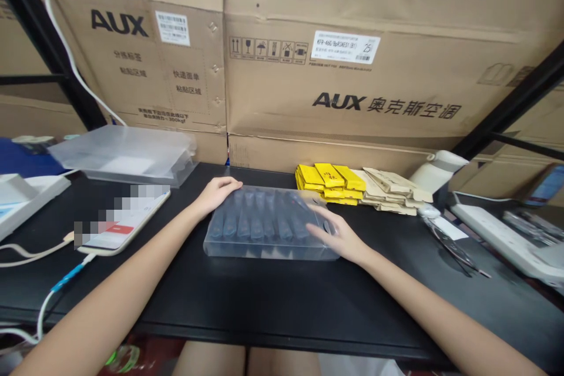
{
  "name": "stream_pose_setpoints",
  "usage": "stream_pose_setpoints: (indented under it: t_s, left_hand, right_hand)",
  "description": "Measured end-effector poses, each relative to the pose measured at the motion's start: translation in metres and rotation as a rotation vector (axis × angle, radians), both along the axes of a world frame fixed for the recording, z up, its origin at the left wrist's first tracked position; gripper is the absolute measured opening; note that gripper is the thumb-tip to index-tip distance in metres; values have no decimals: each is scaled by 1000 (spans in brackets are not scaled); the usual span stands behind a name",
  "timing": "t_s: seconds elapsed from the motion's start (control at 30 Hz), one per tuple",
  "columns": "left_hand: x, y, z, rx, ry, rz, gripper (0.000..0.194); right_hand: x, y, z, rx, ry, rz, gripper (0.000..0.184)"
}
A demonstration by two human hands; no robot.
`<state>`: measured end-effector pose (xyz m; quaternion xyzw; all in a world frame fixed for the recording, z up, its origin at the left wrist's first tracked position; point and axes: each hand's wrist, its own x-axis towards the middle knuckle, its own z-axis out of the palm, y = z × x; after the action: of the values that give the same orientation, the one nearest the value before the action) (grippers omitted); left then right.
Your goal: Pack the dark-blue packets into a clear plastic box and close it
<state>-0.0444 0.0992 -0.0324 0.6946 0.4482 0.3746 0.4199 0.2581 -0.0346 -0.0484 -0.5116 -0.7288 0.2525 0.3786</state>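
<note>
A translucent plastic case (268, 248) lies flat on the black table in front of me. Through its top show several dark, narrow packets (258, 217) in a row; what they are I cannot make out. My left hand (220, 192) grips the case at its far left corner, fingers curled over the edge. On the opposite side, my right hand (335, 235) holds the right end, with slightly blurred fingers reaching over the top. Just behind the case are yellow packets (330, 179) in stacks, beside beige paper packets (392, 188).
Large cardboard boxes (282, 100) wall off the back. At left are a frosted plastic case (127, 150) and a phone (127, 220) with a cable plugged in. A white bottle (438, 170), glasses (453, 252) and a white power strip (506, 241) occupy the right.
</note>
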Motion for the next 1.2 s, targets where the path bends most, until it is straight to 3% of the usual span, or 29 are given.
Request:
stream_pose_setpoints:
  t_s: [0.27, 0.5, 0.77, 0.97, 1.2]
  left_hand:
    - [4, -7, 3, -201, -126, 39, 30]
    - [6, -8, 3, -236, -120, -4, 29]
    - [8, -4, 2, -341, -256, -24, 22]
    - [9, -7, 1, -414, -372, -7, 20]
    - [9, -5, 0, -411, -385, -26, 19]
  right_hand:
    - [-9, -15, -8, -73, 193, 26, 46]
    - [-7, -16, -21, -71, 83, -70, 50]
    - [-11, -2, -7, -22, -2, -62, 48]
    - [-16, -3, -2, 120, -103, -76, 48]
    - [-21, -1, 3, 155, -104, -46, 48]
